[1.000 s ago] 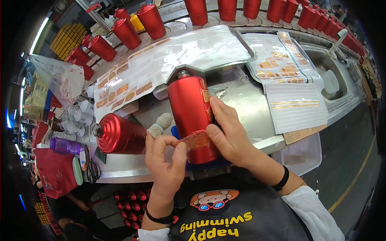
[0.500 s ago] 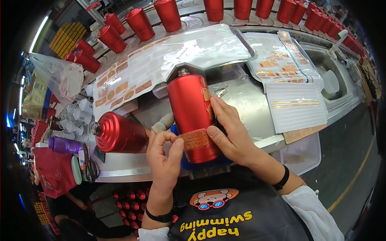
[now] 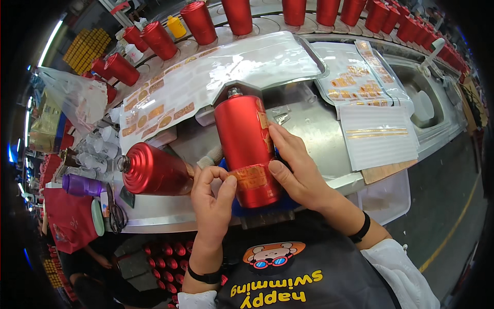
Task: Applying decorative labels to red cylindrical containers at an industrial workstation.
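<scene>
A red metallic bottle lies on a blue support in front of me, its silver neck pointing away. Around its lower part sits a translucent gold-patterned sticker. My left hand pinches the sticker's left end between thumb and forefinger. With fingers along the bottle's right side, my right hand steadies it, and the thumb presses near the sticker's right end. A second red bottle lies to the left, close to my left fingers. The right fingertips' underside is hidden.
Wet sheets of gold stickers lie on a tray behind the bottle. More stickers fill a right-hand tray beside a sink. Red bottles line a conveyor at the back. Scissors and a purple cup are at left.
The red bottles on the back conveyor have shifted to the right, and a yellow bottle has come into view among them. My left hand has moved slightly right; the right hand has barely moved.
</scene>
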The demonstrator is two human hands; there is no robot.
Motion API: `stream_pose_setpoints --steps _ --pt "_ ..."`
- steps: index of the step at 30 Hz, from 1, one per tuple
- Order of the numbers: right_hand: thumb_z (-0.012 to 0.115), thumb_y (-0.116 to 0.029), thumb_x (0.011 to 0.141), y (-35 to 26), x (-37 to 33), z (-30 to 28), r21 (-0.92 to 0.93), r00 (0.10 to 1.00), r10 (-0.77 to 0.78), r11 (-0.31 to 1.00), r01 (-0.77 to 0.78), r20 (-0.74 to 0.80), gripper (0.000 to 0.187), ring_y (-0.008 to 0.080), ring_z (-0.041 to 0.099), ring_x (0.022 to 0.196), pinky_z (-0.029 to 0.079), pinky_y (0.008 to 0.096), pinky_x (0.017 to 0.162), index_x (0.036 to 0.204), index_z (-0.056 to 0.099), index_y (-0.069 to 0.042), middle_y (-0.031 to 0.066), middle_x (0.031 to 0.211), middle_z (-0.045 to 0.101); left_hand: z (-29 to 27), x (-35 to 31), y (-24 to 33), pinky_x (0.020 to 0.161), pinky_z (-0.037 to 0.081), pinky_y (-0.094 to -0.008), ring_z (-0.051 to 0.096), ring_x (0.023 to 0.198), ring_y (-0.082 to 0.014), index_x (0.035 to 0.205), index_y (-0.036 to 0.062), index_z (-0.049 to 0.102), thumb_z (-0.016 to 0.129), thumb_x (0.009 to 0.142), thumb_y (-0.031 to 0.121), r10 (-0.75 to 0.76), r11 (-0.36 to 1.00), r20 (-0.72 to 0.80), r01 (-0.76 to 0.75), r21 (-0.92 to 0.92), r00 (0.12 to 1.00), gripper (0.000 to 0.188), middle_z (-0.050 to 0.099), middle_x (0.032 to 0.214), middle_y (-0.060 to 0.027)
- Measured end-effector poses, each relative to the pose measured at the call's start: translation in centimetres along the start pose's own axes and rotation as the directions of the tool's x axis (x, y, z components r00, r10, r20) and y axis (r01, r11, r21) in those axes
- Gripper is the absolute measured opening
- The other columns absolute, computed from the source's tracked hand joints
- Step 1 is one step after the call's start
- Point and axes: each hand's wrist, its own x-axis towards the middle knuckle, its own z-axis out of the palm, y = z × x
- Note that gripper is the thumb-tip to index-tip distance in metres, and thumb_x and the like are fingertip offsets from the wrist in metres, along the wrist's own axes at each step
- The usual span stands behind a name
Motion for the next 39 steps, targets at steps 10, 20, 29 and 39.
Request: stream_pose_setpoints --steps 10,20,29,39 --pt "0.055 -0.035 0.094 -0.4 0.0 0.5 -0.047 1.000 -0.008 0.999 0.007 -0.025 0.069 0.0426 0.036 0.126 0.028 0.0454 0.107 0.139 0.031 0.011 0.0298 0.140 0.035 0.2 -0.1 0.0 0.080 0.038 -0.0283 0.046 0.084 -0.0168 0.080 0.0011 0.055 0.062 0.084 0.012 -0.032 0.996 0.006 0.033 -0.081 0.999 0.013 0.050 0.085 -0.0061" --pt "0.057 -0.032 0.093 -1.1 0.3 0.6 -0.053 0.999 0.023 0.998 -0.024 -0.028 0.069 0.0414 0.036 0.127 0.028 0.0450 0.107 0.139 0.030 0.012 0.0286 0.140 0.036 0.2 -0.2 -1.6 0.070 0.041 -0.0197 0.049 0.074 -0.0047 0.094 0.0043 0.052 0.057 0.093 0.011 0.109 0.993 0.055 -0.107 -0.042 0.993 0.009 0.055 0.081 0.0006" --pt "0.058 -0.030 0.093 -1.1 0.2 0.6 -0.093 0.999 0.042 0.995 -0.043 -0.017 0.068 0.0406 0.036 0.127 0.029 0.0437 0.107 0.138 0.030 0.013 0.0286 0.140 0.036 0.7 -0.3 -2.3 0.080 0.038 -0.0266 0.047 0.085 -0.0143 0.084 0.0010 0.054 0.061 0.090 0.015 -0.008 0.974 0.032 0.015 -0.227 0.999 0.017 0.049 0.088 -0.0061" --pt "0.058 -0.030 0.093 -1.1 0.1 0.6 -0.081 0.997 0.078 0.994 -0.078 -0.002 0.070 0.0394 0.035 0.129 0.028 0.0428 0.108 0.140 0.028 0.013 0.0283 0.142 0.035 0.5 -0.4 -3.4 0.077 0.042 -0.0220 0.050 0.081 -0.0071 0.094 0.0036 0.052 0.056 0.094 0.013 0.048 0.978 0.072 -0.032 -0.207 0.996 0.010 0.055 0.087 -0.0007"
